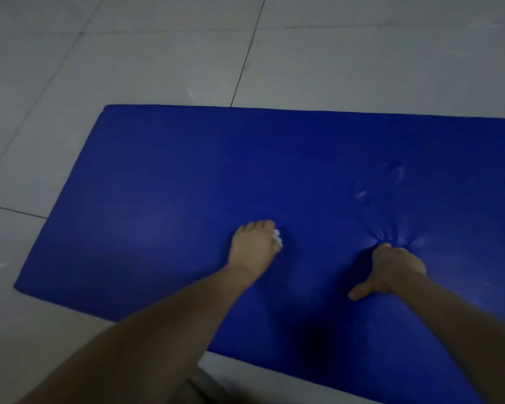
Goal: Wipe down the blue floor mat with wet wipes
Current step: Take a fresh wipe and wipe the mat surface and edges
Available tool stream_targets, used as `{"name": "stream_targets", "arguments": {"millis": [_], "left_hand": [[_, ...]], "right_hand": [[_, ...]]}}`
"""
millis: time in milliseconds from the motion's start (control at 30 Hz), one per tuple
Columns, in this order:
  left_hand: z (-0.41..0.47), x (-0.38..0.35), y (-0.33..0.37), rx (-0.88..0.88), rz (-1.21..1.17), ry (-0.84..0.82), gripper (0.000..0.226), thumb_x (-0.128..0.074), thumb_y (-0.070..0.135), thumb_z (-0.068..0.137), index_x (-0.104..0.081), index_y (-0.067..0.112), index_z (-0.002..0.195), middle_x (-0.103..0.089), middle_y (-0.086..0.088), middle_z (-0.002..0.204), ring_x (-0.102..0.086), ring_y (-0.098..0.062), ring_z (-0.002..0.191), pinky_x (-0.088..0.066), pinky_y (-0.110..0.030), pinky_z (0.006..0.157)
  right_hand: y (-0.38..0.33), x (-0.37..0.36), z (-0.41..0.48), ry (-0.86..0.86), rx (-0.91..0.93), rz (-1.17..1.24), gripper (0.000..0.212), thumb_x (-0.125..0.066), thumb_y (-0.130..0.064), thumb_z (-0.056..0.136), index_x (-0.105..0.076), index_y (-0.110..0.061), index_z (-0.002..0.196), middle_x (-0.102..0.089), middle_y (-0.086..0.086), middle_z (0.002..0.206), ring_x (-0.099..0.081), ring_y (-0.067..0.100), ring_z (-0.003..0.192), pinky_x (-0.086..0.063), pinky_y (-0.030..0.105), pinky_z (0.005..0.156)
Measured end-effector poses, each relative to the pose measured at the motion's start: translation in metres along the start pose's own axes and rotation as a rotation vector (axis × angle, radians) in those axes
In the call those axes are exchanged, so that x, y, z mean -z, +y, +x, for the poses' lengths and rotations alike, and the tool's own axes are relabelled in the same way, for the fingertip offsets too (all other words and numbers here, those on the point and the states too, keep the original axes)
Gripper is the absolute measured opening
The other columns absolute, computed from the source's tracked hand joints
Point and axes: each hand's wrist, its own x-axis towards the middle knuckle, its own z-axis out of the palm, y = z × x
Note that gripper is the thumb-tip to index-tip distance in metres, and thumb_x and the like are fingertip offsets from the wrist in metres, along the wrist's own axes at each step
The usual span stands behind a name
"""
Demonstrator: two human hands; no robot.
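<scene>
The blue floor mat (164,182) lies flat on the tiled floor and fills the middle and right of the view. My left hand (252,247) is pressed down near the mat's middle and grips a crumpled white wet wipe (277,238), of which only a small part shows at the fingers. To its right, my right hand (394,271) presses into the mat with the thumb spread toward me. The mat dents and wrinkles around its fingertips. Faint pale streaks mark the mat beyond the right hand.
Pale grey floor tiles (129,53) with dark grout lines surround the mat on the far, left and near sides. The mat's left end sits at about a quarter of the view's width. My bare forearms cross the mat's near edge.
</scene>
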Motion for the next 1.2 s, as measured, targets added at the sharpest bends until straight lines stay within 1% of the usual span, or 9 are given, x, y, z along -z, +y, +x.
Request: {"name": "stream_targets", "arguments": {"millis": [167, 300, 400, 533, 700, 800, 867, 1033, 1200], "left_hand": [[-0.009, 0.019, -0.087, 0.435, -0.024, 0.068, 0.027, -0.047, 0.038, 0.104, -0.046, 0.014, 0.091, -0.065, -0.012, 0.094, -0.058, -0.031, 0.082, -0.037, -0.035, 0.062], [-0.021, 0.014, -0.076, 0.634, -0.179, 0.145, 0.027, -0.049, 0.036, 0.104, -0.048, 0.012, 0.094, -0.066, -0.011, 0.096, -0.060, -0.031, 0.085, -0.039, -0.036, 0.063], [-0.027, 0.005, -0.032, 0.564, -0.206, 0.124, 0.025, -0.049, 0.034, 0.104, -0.054, 0.010, 0.098, -0.066, -0.008, 0.097, -0.061, -0.029, 0.090, -0.037, -0.035, 0.065], [-0.031, -0.007, 0.038, 0.432, -0.211, 0.007, 0.024, -0.051, 0.036, 0.101, -0.057, 0.013, 0.104, -0.068, -0.006, 0.102, -0.064, -0.027, 0.095, -0.046, -0.036, 0.072], [-0.046, -0.030, 0.114, 0.107, -0.110, 0.009, 0.020, -0.061, 0.038, 0.090, -0.059, 0.018, 0.086, -0.066, -0.002, 0.077, -0.063, -0.022, 0.069, -0.048, -0.034, 0.057], [-0.054, -0.034, 0.109, -0.107, -0.075, -0.025, 0.020, -0.069, 0.036, 0.087, -0.058, 0.020, 0.084, -0.065, 0.001, 0.074, -0.061, -0.019, 0.067, -0.046, -0.033, 0.063], [-0.054, -0.030, 0.083, -0.156, -0.039, 0.020, 0.021, -0.074, 0.036, 0.080, -0.059, 0.021, 0.080, -0.065, 0.003, 0.072, -0.060, -0.019, 0.064, -0.044, -0.032, 0.062], [-0.053, -0.013, -0.014, 0.070, 0.030, 0.080, 0.019, -0.065, 0.031, 0.092, -0.056, 0.017, 0.083, -0.065, -0.004, 0.076, -0.060, -0.027, 0.068, -0.037, -0.033, 0.062], [-0.059, 0.005, -0.090, 0.475, -0.033, 0.139, 0.025, -0.052, 0.034, 0.102, -0.052, 0.012, 0.091, -0.066, -0.009, 0.090, -0.060, -0.030, 0.079, -0.042, -0.037, 0.065]], "right_hand": [[-0.001, 0.003, -0.001, 0.023, 0.016, -0.009, 0.134, -0.084, -0.082, 0.031, -0.039, -0.011, 0.135, -0.056, 0.003, 0.123, -0.059, 0.023, 0.114, -0.049, 0.034, 0.069], [-0.001, 0.003, -0.004, 0.040, 0.036, -0.017, 0.129, -0.086, -0.079, 0.034, -0.041, -0.010, 0.133, -0.058, 0.002, 0.119, -0.061, 0.022, 0.111, -0.049, 0.033, 0.069], [-0.001, 0.002, -0.007, 0.047, 0.036, -0.021, 0.128, -0.087, -0.079, 0.034, -0.042, -0.009, 0.131, -0.058, 0.003, 0.118, -0.061, 0.023, 0.109, -0.047, 0.033, 0.067], [-0.002, 0.002, -0.009, 0.045, 0.046, -0.036, 0.124, -0.087, -0.077, 0.035, -0.044, -0.010, 0.129, -0.056, 0.000, 0.112, -0.061, 0.023, 0.109, -0.047, 0.034, 0.069], [-0.003, 0.004, -0.009, 0.045, 0.063, -0.054, 0.119, -0.086, -0.079, 0.035, -0.047, -0.013, 0.126, -0.054, -0.003, 0.108, -0.061, 0.020, 0.104, -0.047, 0.032, 0.069], [-0.001, 0.004, -0.008, 0.049, 0.073, -0.051, 0.123, -0.085, -0.081, 0.033, -0.046, -0.011, 0.126, -0.053, -0.003, 0.103, -0.060, 0.020, 0.098, -0.048, 0.033, 0.068], [0.000, 0.004, -0.009, 0.052, 0.080, -0.061, 0.121, -0.084, -0.081, 0.036, -0.044, -0.011, 0.126, -0.049, -0.003, 0.102, -0.060, 0.021, 0.100, -0.048, 0.033, 0.068], [-0.003, 0.006, -0.008, 0.019, 0.048, -0.085, 0.117, -0.084, -0.082, 0.034, -0.047, -0.014, 0.122, -0.053, -0.004, 0.105, -0.055, 0.019, 0.089, -0.046, 0.033, 0.065], [-0.003, 0.006, -0.007, 0.021, 0.054, -0.096, 0.118, -0.083, -0.084, 0.031, -0.047, -0.014, 0.119, -0.056, -0.004, 0.108, -0.057, 0.019, 0.090, -0.045, 0.033, 0.061]]}}
